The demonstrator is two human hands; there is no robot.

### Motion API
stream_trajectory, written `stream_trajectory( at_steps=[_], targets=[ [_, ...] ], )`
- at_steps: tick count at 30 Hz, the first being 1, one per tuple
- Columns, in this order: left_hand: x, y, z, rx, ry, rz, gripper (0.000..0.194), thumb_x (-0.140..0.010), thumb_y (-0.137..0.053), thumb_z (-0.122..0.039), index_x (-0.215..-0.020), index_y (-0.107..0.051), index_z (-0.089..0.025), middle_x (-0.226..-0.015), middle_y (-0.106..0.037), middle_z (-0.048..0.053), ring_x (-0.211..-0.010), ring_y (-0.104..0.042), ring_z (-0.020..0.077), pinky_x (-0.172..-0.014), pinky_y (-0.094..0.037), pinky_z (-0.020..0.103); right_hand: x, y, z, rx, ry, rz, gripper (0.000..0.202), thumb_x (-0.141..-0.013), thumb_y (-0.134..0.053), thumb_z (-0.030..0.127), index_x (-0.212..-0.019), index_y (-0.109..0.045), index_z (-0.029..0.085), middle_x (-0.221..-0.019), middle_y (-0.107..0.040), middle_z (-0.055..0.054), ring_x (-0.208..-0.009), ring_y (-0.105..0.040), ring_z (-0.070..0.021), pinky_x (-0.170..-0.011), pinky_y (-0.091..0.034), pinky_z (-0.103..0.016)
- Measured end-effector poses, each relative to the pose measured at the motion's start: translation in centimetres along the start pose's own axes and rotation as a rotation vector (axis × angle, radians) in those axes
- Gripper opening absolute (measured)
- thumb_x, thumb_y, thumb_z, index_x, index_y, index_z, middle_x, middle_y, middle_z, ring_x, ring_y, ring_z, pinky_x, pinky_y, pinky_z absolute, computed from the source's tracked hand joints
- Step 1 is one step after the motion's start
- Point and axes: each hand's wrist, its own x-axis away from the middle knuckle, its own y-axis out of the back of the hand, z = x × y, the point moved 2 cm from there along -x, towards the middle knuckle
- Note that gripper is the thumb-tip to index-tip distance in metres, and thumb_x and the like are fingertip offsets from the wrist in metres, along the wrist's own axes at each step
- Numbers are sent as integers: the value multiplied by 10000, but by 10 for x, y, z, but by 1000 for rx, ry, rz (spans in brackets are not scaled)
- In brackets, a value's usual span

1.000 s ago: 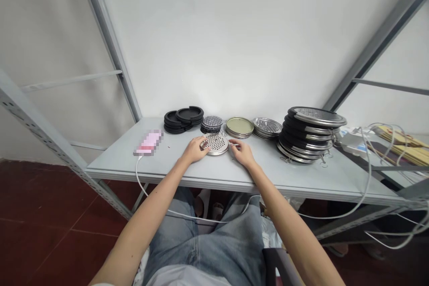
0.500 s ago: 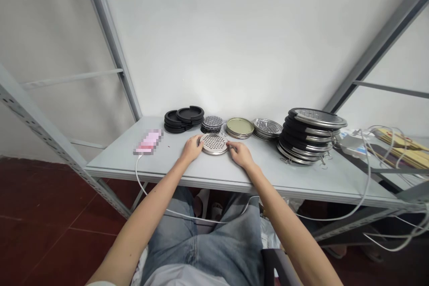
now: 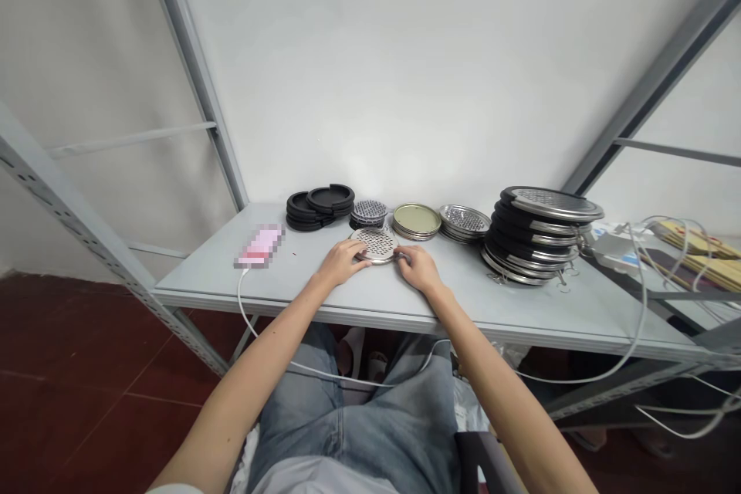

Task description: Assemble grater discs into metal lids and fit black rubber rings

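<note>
A round perforated metal disc [image 3: 377, 244] lies on the grey table in front of me. My left hand [image 3: 343, 261] rests on its left front edge, fingers bent over the rim and thumb along the front. At the right rim, my right hand [image 3: 415, 265] pinches the edge with curled fingers. Just behind the disc are a stack of small perforated grey discs [image 3: 369, 211] and a stack of greenish round plates [image 3: 416, 220]. Silver perforated plates [image 3: 464, 221] sit further right, and black rings [image 3: 321, 205] are piled at the back left.
A tall stack of black rings and metal discs [image 3: 538, 235] stands on the right. A blurred pink object [image 3: 260, 245] with a white cable lies left on the table [image 3: 231, 282]. Metal uprights flank both sides; yellow items [image 3: 703, 247] and cables are far right.
My left hand has shifted from the disc's left side toward its front edge, its fingers now over the rim. My right hand stays at the right rim. The view has shifted slightly.
</note>
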Motion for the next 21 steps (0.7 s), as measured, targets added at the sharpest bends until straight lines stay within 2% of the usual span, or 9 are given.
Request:
stream_trajectory(
  at_steps=[5, 10, 13, 17, 21],
  targets=[
    [0, 0, -5, -60, -32, 15, 247, -855, -695, -323, -1049, -670, -173, -1150, -698, 103, -1124, -621, 259, -983, -474, 408, 0, -2, -2, -25, 11, -28, 344, -778, -505, 149, -1061, -697, 190, -1138, -707, -97, -1099, -610, -266, -983, -465, -401],
    [-2, 1, -8, -106, -47, -47, 217, -912, -622, -318, -1068, -649, -170, -1129, -701, 101, -1114, -631, 252, -952, -484, 398, 1, -2, -3, -77, 70, -96, 471, -723, -528, 133, -1180, -640, 162, -1242, -654, -120, -1175, -576, -273, -1042, -435, -430],
    [-2, 3, -9, -115, -25, -81, 208, -939, -580, -313, -1078, -641, -170, -1118, -702, 108, -1106, -639, 254, -943, -490, 400, 1, 2, 0, -93, 124, -137, 524, -734, -547, 142, -1255, -590, 176, -1303, -614, -114, -1222, -543, -271, -1066, -414, -440],
    [-2, 4, -10, -90, -30, -125, 227, -973, -519, -315, -1105, -637, -172, -1119, -705, 114, -1115, -644, 252, -954, -494, 404, 1, 8, 5, -87, 163, -200, 470, -804, -578, 208, -1274, -571, 200, -1279, -614, -108, -1201, -540, -271, -1053, -418, -444],
    [-1, 5, -11, -15, -80, -123, 244, -982, -496, -324, -1112, -644, -179, -1149, -701, 108, -1132, -641, 242, -979, -494, 405, 1, 11, 5, -77, 160, -249, 362, -847, -585, 258, -1204, -626, 213, -1202, -636, -116, -1132, -559, -275, -1006, -444, -436]
  ],
)
